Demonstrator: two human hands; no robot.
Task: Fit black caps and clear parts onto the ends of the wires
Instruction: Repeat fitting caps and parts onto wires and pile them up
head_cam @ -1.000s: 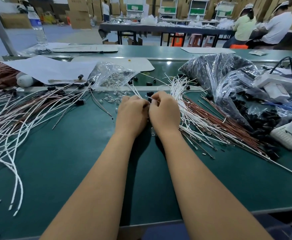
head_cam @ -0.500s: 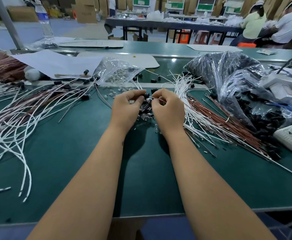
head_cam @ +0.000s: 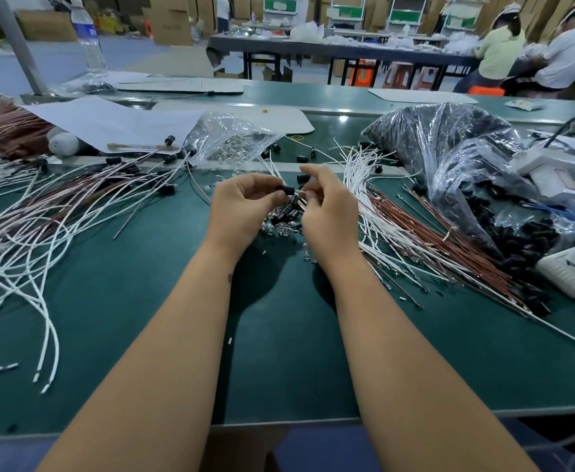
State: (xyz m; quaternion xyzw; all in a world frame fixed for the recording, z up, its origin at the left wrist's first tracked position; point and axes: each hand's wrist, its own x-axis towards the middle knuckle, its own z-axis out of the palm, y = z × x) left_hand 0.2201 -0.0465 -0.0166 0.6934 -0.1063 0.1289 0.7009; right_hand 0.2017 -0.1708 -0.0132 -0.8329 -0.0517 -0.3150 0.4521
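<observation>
My left hand (head_cam: 242, 207) pinches a small black cap (head_cam: 286, 190) between thumb and fingertips, raised a little above the green table. My right hand (head_cam: 327, 212) is beside it, fingers closed on the end of a thin white wire (head_cam: 302, 191) that points at the cap. Under both hands lies a small heap of black caps and clear parts (head_cam: 284, 221). A fan of bare white and brown wires (head_cam: 412, 233) spreads to the right. Wires with caps fitted (head_cam: 75, 202) lie in a tangle to the left.
A clear bag of clear parts (head_cam: 231, 141) lies behind my hands. A big bag of black caps (head_cam: 449, 148) sits at the right, with white devices (head_cam: 558, 168) beyond. White paper (head_cam: 109, 124) and a water bottle (head_cam: 90, 42) are at the back left. People work at a far table.
My hands have lifted off the table and parted slightly. The heap of small parts under them now shows, and the black cap is visible in my left fingertips.
</observation>
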